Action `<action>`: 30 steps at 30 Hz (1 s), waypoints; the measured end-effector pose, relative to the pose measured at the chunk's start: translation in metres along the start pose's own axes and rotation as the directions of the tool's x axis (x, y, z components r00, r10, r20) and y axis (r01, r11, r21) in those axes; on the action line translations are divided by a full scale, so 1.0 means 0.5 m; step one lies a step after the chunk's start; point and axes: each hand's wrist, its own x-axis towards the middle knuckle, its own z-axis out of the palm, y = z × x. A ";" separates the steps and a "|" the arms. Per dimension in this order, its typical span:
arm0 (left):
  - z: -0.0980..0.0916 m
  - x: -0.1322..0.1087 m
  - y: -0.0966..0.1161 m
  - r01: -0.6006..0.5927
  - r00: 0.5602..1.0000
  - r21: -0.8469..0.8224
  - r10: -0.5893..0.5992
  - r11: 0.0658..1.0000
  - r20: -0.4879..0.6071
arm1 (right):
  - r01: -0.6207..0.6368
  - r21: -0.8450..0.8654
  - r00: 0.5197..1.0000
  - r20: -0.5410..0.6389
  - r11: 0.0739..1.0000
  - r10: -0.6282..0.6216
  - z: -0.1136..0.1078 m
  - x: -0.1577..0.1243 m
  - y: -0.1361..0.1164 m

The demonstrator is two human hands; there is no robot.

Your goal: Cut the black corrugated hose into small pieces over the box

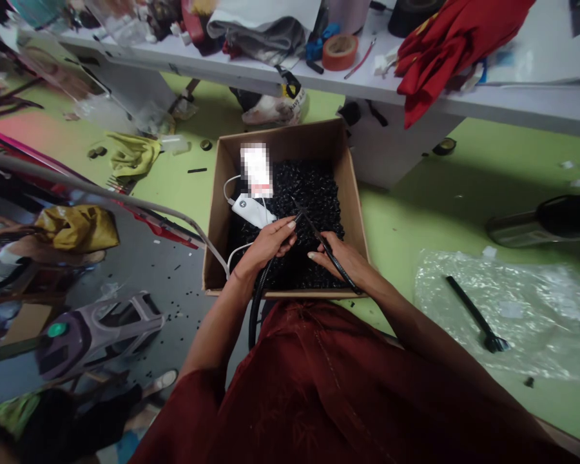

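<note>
A cardboard box stands on the green floor before me, filled with several small black parts. My left hand is closed round the end of a thick black corrugated hose that bends down toward my lap. My right hand pinches a thin black rod or cable, whose tip points at the hose end. Both hands hover over the box's near half. A white device with a cord lies in the box just left of my left hand.
A white bench with cloths, an orange tape roll and clutter runs across the back. A plastic sheet with a black tool lies at right. A grey stool and yellow bag sit at left.
</note>
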 end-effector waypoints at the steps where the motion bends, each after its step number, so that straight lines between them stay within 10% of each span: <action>1: 0.002 0.000 0.001 0.003 1.000 -0.003 -0.003 1.000 0.000 | -0.007 -0.003 1.000 0.003 1.000 0.007 0.000 0.000 -0.001; 30: 0.013 -0.004 -0.009 -0.012 0.999 -0.016 0.011 1.000 -0.052 | -0.047 -0.021 0.999 0.009 0.999 0.047 0.005 0.003 -0.011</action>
